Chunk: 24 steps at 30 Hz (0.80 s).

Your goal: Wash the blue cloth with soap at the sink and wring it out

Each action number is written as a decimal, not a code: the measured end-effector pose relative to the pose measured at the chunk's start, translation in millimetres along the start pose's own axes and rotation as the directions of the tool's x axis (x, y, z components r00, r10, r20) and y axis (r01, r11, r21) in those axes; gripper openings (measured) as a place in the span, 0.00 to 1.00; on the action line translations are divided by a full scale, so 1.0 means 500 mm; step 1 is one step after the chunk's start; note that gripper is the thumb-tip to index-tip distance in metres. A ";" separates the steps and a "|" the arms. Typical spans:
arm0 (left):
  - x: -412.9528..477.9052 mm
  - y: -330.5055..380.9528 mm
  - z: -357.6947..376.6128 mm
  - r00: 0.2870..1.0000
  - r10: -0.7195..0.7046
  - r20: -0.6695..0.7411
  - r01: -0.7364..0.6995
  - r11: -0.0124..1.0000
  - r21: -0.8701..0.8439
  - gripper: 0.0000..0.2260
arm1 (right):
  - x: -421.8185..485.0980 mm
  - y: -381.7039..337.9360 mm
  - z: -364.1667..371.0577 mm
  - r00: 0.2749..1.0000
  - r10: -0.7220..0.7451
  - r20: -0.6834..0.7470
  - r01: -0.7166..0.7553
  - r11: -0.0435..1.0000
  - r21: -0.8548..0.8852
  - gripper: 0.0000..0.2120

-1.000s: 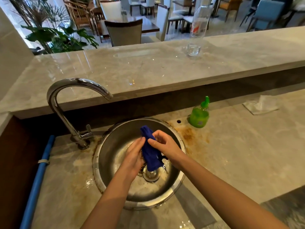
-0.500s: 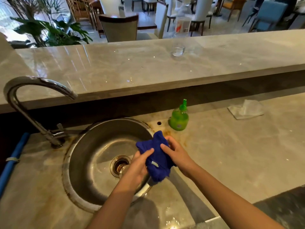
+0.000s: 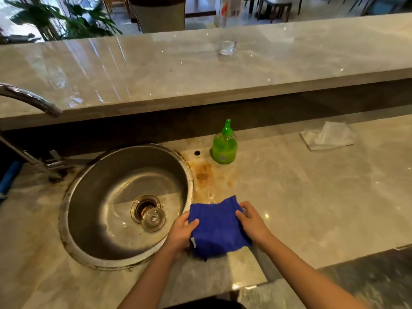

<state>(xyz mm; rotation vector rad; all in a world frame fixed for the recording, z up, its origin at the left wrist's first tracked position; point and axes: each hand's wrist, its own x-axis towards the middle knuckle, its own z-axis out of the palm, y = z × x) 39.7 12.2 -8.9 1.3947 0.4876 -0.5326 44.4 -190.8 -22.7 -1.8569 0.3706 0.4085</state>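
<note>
The blue cloth (image 3: pixel 217 226) is spread out between both hands, just right of the round steel sink (image 3: pixel 89 179), over the marble counter. My left hand (image 3: pixel 181 235) grips its left edge with the thumb on top. My right hand (image 3: pixel 252 221) holds its right edge, fingers curled over it. A green soap bottle (image 3: pixel 224 145) stands upright behind the cloth, beyond a rusty stain. The chrome tap (image 3: pixel 33 101) arcs in from the left edge, and no water is seen running. A loose drain stopper (image 3: pixel 153 219) lies beside the drain.
A raised marble bar ledge (image 3: pixel 200 70) runs across the back with a glass (image 3: pixel 227 47) on it. A white crumpled cloth (image 3: pixel 327 137) lies on the counter (image 3: pixel 312 197) at the right. A blue pipe (image 3: pixel 9 177) shows at the far left.
Both hands have carried the cloth out of the sink bowl to the right, over the counter. It was bunched up between the hands and is now opened out flat.
</note>
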 end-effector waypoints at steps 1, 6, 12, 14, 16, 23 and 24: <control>-0.001 -0.003 0.002 0.999 0.051 0.008 -0.052 0.999 0.009 0.13 | -0.004 0.001 -0.003 1.000 -0.021 -0.005 0.021 1.000 0.012 0.06; -0.021 -0.010 0.018 0.843 0.537 -0.020 -0.417 0.677 0.607 0.22 | -0.042 -0.024 -0.023 0.903 -0.414 -0.116 0.340 0.852 -0.397 0.19; 0.003 -0.054 -0.003 0.820 0.461 0.341 -0.287 -0.184 0.940 0.31 | -0.050 0.040 0.006 0.881 -0.422 0.215 0.371 0.333 -0.867 0.28; 0.013 -0.067 -0.021 0.847 0.417 0.331 -0.258 -0.222 0.940 0.33 | -0.051 0.073 0.008 0.894 -0.387 0.227 0.349 0.283 -0.893 0.29; 0.023 -0.073 -0.025 0.847 0.417 0.330 -0.250 -0.234 0.939 0.34 | -0.050 0.083 0.008 0.901 -0.372 0.224 0.329 0.249 -0.911 0.29; 0.023 -0.075 -0.025 0.813 0.481 0.327 -0.259 -0.203 0.944 0.34 | -0.044 0.089 0.020 0.909 -0.375 0.179 0.304 0.305 -0.903 0.30; 0.019 -0.080 -0.020 0.808 0.493 0.322 -0.273 -0.171 0.947 0.34 | -0.050 0.090 0.021 0.911 -0.373 0.176 0.304 0.317 -0.899 0.30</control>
